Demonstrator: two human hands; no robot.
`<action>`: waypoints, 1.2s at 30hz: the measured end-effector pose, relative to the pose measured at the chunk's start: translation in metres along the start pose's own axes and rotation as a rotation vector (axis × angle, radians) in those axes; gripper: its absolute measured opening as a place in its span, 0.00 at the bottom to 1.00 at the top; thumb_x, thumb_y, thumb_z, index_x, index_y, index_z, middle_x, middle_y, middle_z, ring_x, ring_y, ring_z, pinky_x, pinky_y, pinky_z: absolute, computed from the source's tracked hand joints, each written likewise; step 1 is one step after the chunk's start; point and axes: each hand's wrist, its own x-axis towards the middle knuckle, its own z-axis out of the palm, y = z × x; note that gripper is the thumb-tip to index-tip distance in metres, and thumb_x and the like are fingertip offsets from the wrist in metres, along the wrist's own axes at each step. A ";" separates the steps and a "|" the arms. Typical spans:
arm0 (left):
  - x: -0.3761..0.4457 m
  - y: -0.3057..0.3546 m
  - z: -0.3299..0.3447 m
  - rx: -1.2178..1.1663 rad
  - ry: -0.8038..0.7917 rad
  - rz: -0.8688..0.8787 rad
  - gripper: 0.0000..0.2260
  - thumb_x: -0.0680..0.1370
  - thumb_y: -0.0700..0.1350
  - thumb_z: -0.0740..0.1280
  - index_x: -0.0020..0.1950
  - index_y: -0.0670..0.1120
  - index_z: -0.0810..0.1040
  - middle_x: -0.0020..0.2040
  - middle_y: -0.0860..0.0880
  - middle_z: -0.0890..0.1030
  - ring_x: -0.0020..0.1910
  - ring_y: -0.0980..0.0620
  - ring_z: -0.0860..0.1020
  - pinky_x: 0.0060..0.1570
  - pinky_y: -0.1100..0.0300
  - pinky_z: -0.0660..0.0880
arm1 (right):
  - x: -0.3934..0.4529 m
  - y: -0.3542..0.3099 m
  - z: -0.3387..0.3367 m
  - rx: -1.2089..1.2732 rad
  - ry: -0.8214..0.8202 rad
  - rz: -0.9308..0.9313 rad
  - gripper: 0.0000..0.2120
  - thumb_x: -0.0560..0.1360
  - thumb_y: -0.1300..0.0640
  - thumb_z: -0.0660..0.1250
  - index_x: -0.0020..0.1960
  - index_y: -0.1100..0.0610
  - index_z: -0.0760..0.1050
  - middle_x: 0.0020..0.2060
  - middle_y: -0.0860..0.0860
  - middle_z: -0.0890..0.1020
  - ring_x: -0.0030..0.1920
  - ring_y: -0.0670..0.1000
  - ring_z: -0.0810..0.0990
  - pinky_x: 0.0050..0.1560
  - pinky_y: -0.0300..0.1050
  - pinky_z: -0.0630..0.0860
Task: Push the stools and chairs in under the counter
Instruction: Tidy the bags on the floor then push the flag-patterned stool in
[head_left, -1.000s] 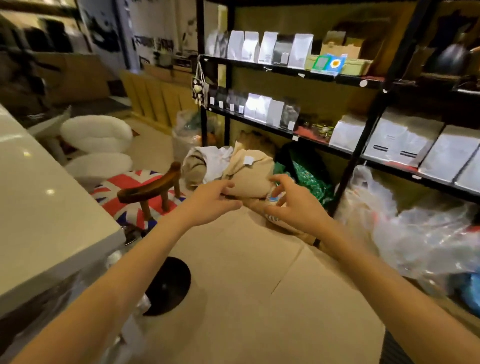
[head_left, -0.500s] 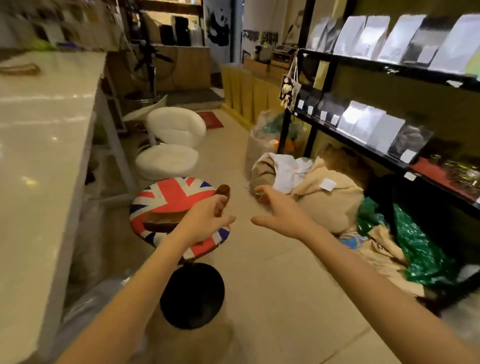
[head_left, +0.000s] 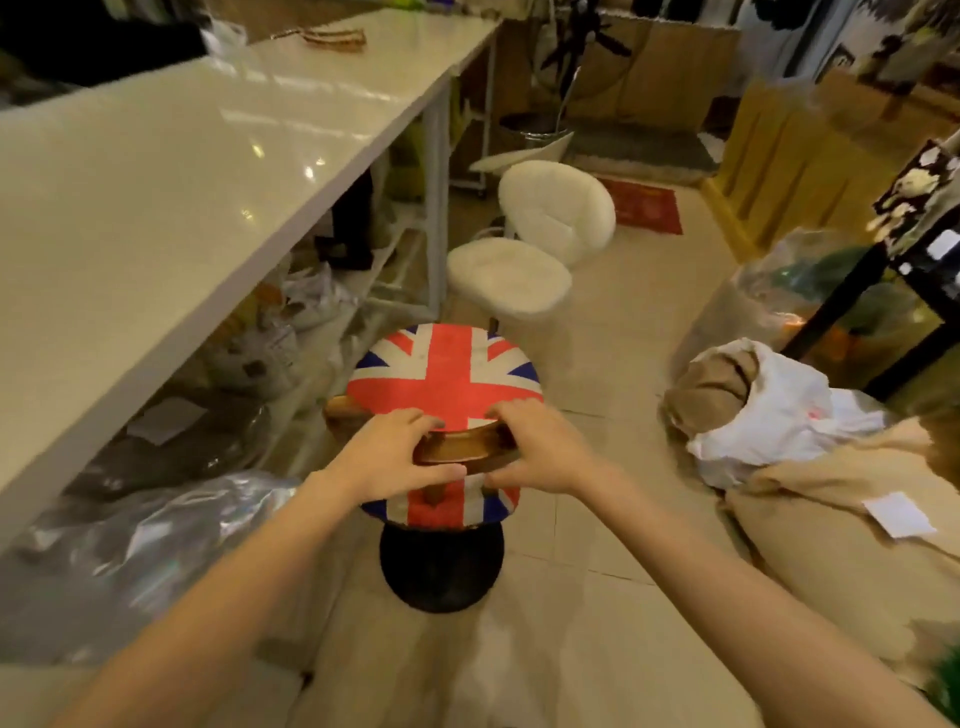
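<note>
- Right now both hands close on the low curved wooden backrest (head_left: 470, 451) of the round stool with a Union Jack fabric seat (head_left: 447, 379): left hand (head_left: 397, 457) curls its fingers round the left end, right hand (head_left: 540, 451) wraps the right end.
- Its black round base (head_left: 441, 569) stands on the tiled floor, just beside the long white glossy counter (head_left: 171, 171), not under it.
- Beyond it stands a white fluffy swivel chair (head_left: 519, 254), also out from the counter.
</note>
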 end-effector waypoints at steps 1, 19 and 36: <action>0.000 -0.002 0.003 0.031 -0.008 0.000 0.47 0.61 0.79 0.49 0.68 0.48 0.69 0.65 0.49 0.74 0.63 0.50 0.71 0.63 0.56 0.65 | 0.007 0.003 0.004 -0.026 -0.023 -0.043 0.32 0.62 0.40 0.72 0.61 0.53 0.68 0.55 0.51 0.76 0.55 0.52 0.72 0.54 0.51 0.72; 0.044 -0.044 0.009 0.391 -0.098 -0.007 0.31 0.60 0.78 0.54 0.37 0.50 0.71 0.32 0.54 0.75 0.30 0.54 0.72 0.35 0.61 0.71 | 0.067 0.016 0.030 -0.228 -0.119 -0.377 0.27 0.68 0.31 0.62 0.44 0.56 0.72 0.37 0.51 0.81 0.34 0.53 0.78 0.36 0.45 0.75; 0.053 -0.087 -0.010 0.362 -0.090 0.010 0.26 0.64 0.74 0.61 0.36 0.51 0.67 0.31 0.56 0.70 0.30 0.55 0.69 0.27 0.66 0.59 | 0.114 -0.001 0.041 -0.227 -0.043 -0.417 0.30 0.69 0.30 0.59 0.51 0.56 0.71 0.43 0.52 0.82 0.38 0.53 0.80 0.41 0.46 0.77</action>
